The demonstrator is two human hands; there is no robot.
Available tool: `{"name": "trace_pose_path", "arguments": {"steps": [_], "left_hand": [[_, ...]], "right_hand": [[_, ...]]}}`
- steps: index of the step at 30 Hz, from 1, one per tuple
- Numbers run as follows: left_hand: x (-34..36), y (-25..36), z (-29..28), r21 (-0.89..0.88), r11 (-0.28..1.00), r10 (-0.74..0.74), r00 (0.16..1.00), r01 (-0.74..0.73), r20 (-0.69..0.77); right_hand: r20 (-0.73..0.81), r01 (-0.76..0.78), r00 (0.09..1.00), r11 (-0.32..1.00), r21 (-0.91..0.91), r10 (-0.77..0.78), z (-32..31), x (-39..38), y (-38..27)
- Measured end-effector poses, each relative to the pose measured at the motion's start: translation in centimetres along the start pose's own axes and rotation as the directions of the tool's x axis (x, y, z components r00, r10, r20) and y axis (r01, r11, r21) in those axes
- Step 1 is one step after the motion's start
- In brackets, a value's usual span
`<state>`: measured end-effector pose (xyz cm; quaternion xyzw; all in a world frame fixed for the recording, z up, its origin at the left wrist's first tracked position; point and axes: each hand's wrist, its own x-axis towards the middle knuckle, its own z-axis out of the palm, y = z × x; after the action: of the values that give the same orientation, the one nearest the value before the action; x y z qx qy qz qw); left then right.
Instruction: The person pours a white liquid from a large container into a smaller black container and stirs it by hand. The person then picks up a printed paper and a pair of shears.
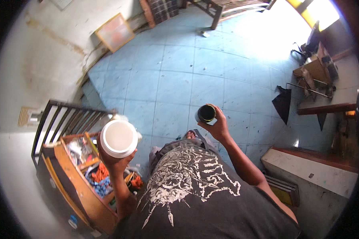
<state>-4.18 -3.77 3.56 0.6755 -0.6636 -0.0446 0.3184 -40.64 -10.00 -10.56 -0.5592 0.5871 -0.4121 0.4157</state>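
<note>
My left hand [117, 157] grips a round white container [118, 137], seen from above with a pale flat top, at the lower left of the view. My right hand [219, 125] is wrapped round a dark cylindrical cup [206, 113] with a black inside, to the right of the middle. The two objects are held apart, in front of my body and above the blue tiled floor [175, 89]. Fingers of my left hand are partly hidden under the container.
A wooden unit [70, 171] holding cloths stands at lower left beside a dark slatted rack [68, 115]. A framed board [115, 32] leans at the wall. A bench [214, 18] is at the back; clutter [319, 69] and a white cabinet [307, 171] are at right.
</note>
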Motion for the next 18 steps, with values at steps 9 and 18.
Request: {"name": "trace_pose_path", "arguments": {"steps": [9,18], "left_hand": [[20.2,9.1,19.1,-0.197,0.958,0.216,0.976,-0.207,0.025],[43.1,17.0,34.9,-0.314,0.843,0.448,0.893,-0.436,-0.036]], "right_hand": [[-0.316,-0.058,0.948,0.997,-0.059,0.036,-16.6,14.5,2.8],[-0.565,-0.16,0.822,0.98,-0.119,0.065,-26.8,25.6,6.2]]}}
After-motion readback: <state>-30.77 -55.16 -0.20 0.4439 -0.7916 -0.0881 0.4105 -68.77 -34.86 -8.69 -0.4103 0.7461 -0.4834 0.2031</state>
